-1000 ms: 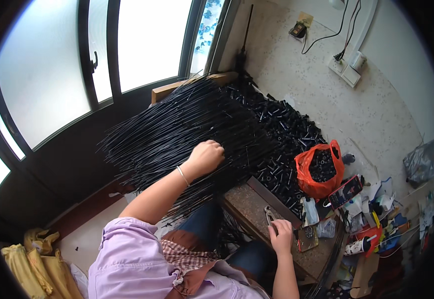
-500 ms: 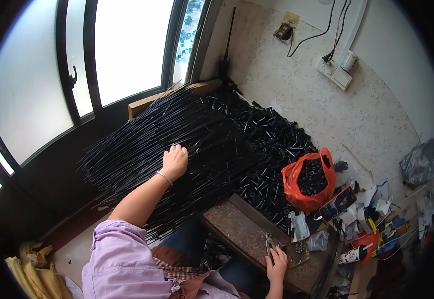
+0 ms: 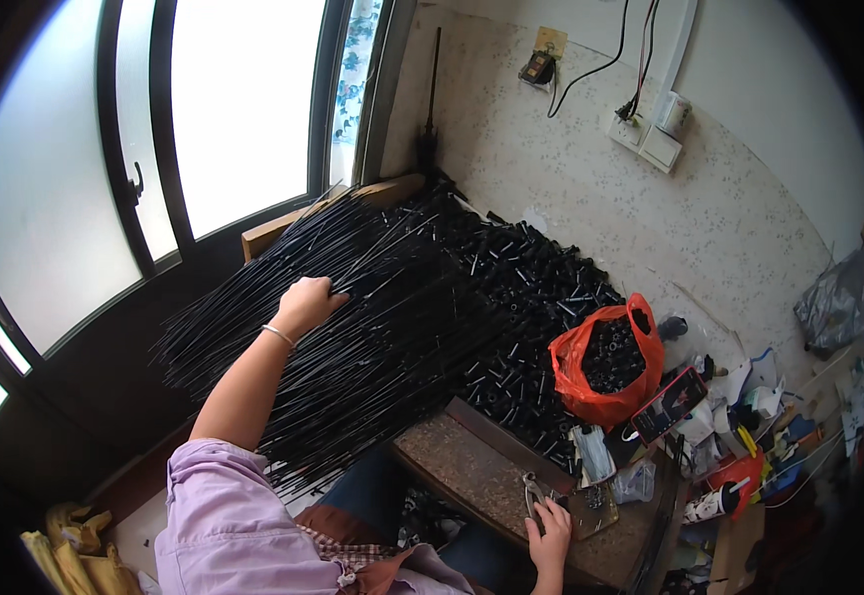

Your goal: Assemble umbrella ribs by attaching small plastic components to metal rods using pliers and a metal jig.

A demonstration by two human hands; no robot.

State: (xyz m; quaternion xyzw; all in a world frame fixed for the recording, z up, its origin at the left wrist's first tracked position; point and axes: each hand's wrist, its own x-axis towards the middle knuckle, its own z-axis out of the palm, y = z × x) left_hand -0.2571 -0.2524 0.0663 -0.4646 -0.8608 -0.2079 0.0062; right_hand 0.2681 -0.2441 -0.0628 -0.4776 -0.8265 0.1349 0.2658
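Observation:
My left hand (image 3: 305, 307) is closed on a few thin black rods, at the upper middle of a big heap of them (image 3: 333, 377). Those in its grip stick out to the upper right, a little above the others; exactly how many is hidden. My right hand (image 3: 550, 535) rests at the front right on the brown speckled worktop (image 3: 452, 461). Its fingers curl over the handles of metal pliers (image 3: 531, 491), whose jaws point away from me. Short black tubular pieces (image 3: 511, 367) lie in a pile beyond the worktop's raised edge.
A red plastic bag (image 3: 600, 397) full of small black parts stands right of the pile. Near it are a phone (image 3: 668, 405), a face mask (image 3: 593, 454), a small clear bag (image 3: 634, 484) and a patterned cup (image 3: 704, 508). Windows (image 3: 243, 99) line the left; wall sockets (image 3: 643, 139) are ahead.
My left hand has moved left over the heap, and a few rods now angle up from it. My right hand stays by the pliers. The whole view has shifted slightly.

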